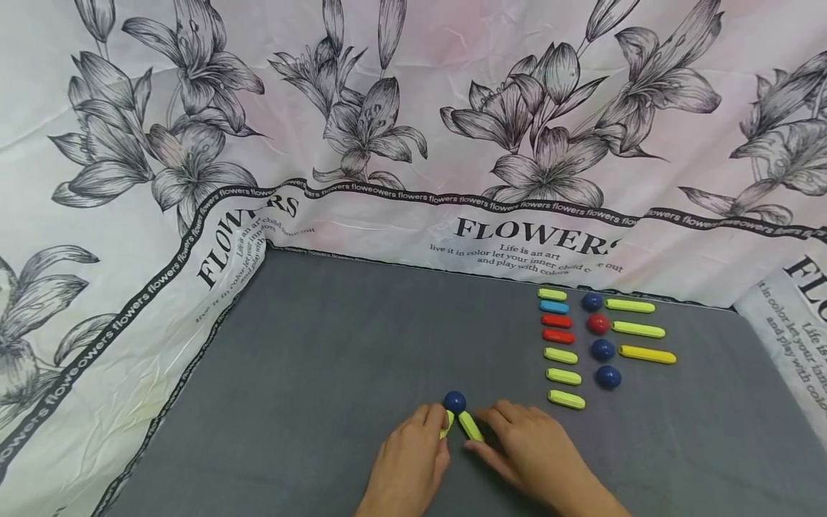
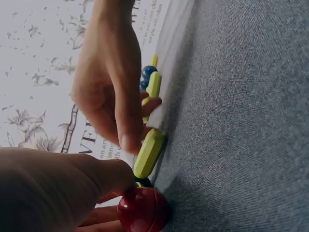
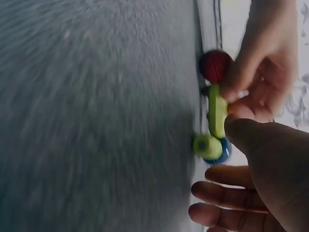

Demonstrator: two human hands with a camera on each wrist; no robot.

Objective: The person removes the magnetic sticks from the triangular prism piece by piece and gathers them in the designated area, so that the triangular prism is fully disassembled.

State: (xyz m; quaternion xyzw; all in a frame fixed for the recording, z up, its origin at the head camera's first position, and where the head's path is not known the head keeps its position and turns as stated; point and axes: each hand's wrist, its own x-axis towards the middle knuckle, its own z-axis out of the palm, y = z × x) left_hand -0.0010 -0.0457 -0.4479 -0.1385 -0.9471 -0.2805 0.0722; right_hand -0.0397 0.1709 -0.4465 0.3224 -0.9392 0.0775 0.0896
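At the near middle of the cloth, a blue ball sits where two short yellow-green sticks meet. My left hand pinches the left stick between thumb and fingers. A red ball is at that stick's near end, hidden under the left hand in the head view. My right hand is beside the right stick, its thumb and fingertips close to it. In the right wrist view, the fingers of that hand are spread and loosely extended, with nothing gripped.
To the right, a column of short sticks in yellow-green, blue and red lies in a row. Beside it are blue balls, a red ball and longer yellowish sticks. A flower-printed sheet rises behind the grey cloth.
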